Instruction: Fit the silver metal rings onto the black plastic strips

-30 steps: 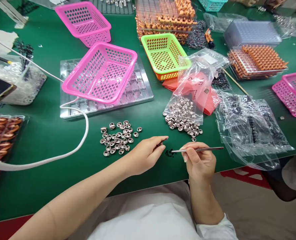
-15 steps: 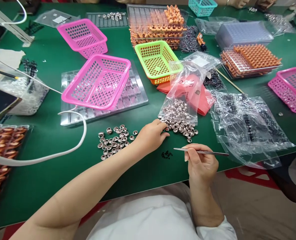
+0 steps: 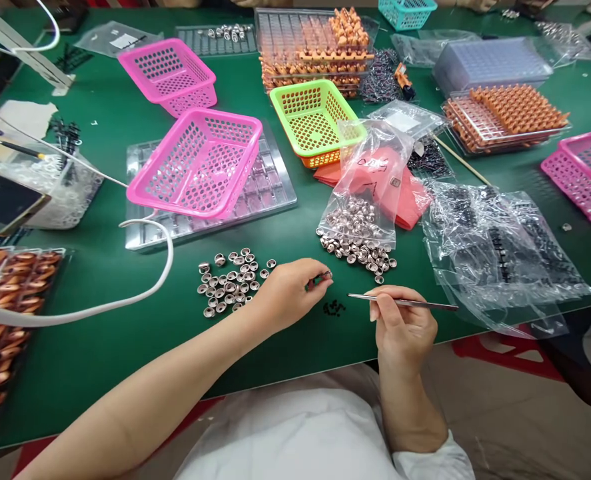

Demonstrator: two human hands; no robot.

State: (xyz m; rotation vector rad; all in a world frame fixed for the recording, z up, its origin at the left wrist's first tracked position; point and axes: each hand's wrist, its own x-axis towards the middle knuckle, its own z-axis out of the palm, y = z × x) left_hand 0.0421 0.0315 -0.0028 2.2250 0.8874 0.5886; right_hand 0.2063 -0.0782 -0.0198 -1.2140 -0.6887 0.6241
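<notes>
My left hand (image 3: 288, 293) pinches a small metal cap (image 3: 324, 275) between thumb and fingertips, just above the green table (image 3: 100, 347). My right hand (image 3: 400, 323) holds thin metal tweezers (image 3: 400, 302) whose tips point left, toward a little cluster of tiny black parts (image 3: 334, 307). A loose heap of metal caps (image 3: 232, 281) lies left of my left hand. More caps spill from a clear plastic bag (image 3: 362, 220) beyond both hands.
A tilted pink basket (image 3: 200, 163) rests on a clear moulded tray (image 3: 270, 190). A green basket (image 3: 315, 120), trays of orange parts (image 3: 505, 113), crumpled clear bags (image 3: 500, 253), a white cable (image 3: 140, 293) and a copper-coil tray (image 3: 5, 313) surround the work spot.
My left hand reached to the caps spilling from the bag, then drew back toward me with one cap pinched. The tweezers hand stayed almost still.
</notes>
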